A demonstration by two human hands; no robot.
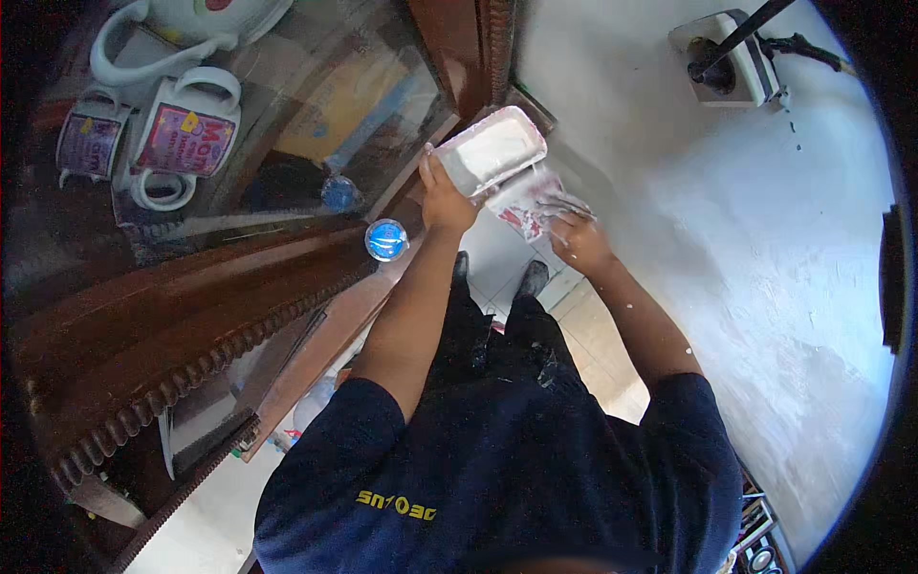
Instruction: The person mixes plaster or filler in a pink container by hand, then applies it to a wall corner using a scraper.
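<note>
Pink-rimmed tub (466,176), white inside, at the left hand (448,203); flat piece (521,212), blotched red and white, by the right hand (581,242).

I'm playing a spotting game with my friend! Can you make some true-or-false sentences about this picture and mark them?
1. The left hand holds a tub with white stuff in it. True.
2. The right hand is empty. False: it holds a white-smeared thing.
3. Printed mugs show at the upper left. True.
4. The person's shirt is bright green. False: it's dark blue with yellow lettering.
</note>
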